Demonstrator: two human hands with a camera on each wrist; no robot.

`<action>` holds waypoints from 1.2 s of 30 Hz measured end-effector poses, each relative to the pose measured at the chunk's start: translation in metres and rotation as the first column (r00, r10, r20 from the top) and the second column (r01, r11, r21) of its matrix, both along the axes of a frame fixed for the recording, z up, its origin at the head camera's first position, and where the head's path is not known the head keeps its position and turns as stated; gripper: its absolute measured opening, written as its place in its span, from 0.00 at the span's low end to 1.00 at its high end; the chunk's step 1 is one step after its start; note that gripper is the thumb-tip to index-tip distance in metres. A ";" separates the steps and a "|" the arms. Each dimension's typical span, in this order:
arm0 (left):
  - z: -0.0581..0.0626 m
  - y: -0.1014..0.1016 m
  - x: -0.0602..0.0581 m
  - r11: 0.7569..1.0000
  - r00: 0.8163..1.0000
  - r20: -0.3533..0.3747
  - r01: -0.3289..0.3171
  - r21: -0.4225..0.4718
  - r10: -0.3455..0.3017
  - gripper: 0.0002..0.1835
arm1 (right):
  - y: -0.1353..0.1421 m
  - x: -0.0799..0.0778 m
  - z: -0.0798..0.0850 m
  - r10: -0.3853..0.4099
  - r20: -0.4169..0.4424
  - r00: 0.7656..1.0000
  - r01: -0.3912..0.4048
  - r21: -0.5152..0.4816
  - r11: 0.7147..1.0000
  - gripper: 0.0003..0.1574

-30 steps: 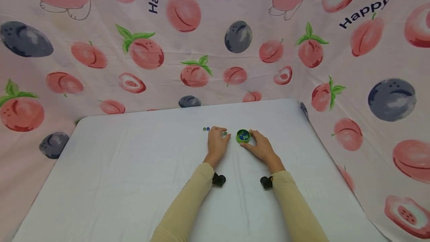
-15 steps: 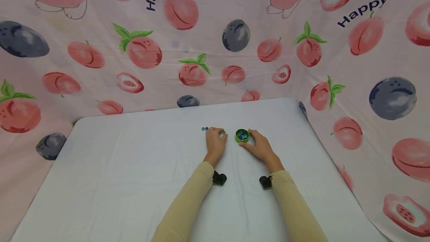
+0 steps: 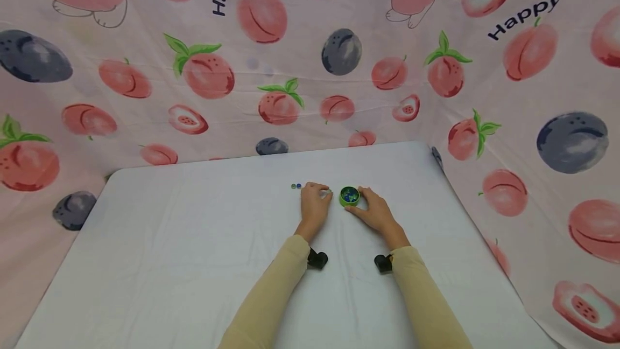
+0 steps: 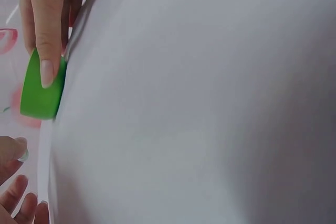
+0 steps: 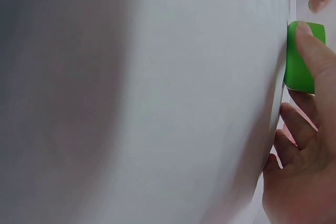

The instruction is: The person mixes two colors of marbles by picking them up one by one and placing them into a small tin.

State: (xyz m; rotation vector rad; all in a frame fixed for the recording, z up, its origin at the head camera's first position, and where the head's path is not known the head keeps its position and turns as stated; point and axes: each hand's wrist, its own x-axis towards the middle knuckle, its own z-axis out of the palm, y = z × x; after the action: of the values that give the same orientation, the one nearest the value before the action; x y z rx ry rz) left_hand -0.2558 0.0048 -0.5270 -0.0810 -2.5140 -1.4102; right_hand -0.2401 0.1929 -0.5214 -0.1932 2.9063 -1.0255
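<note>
My left hand (image 3: 315, 206) pinches a small pale-green marble (image 3: 330, 192) between thumb and index finger, just left of a small round green bowl (image 3: 349, 203). In the left wrist view a glassy bit of the marble (image 4: 23, 155) shows at the fingertips, partly hidden. Dark blue and green marbles (image 3: 350, 196) lie inside the bowl. My right hand (image 3: 377, 213) grips the bowl from the right, thumb on the near side and fingers behind. The right wrist view shows the thumb against the bowl's wall (image 5: 300, 69). The bowl stands upright on the table.
Two more marbles, one greenish (image 3: 293, 186) and one blue (image 3: 298, 186), lie on the white-covered table (image 3: 194, 257) left of my left hand. A fruit-patterned cloth (image 3: 300, 31) hangs behind and beside the table.
The left hand closed its thumb and index finger on a marble, then shifted slightly right towards the bowl. The right hand and bowl stay in place.
</note>
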 end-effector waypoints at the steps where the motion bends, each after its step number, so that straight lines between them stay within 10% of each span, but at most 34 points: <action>1: 0.001 0.001 0.001 1.000 1.000 0.001 0.002 0.003 -0.002 0.10 | 0.000 0.000 0.000 0.001 0.000 1.000 -0.001 -0.001 1.000 0.49; 36: 0.024 0.035 0.015 0.996 0.996 -0.022 0.088 -0.015 -0.088 0.10 | 0.001 0.002 0.002 0.020 -0.007 1.000 -0.020 -0.002 1.000 0.49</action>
State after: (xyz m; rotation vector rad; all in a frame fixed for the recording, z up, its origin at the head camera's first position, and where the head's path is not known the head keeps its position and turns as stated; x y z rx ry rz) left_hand -0.2412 0.0395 -0.5032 -0.2115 -2.5308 -1.4164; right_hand -0.2382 0.1942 -0.5190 -0.2259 2.9038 -1.0273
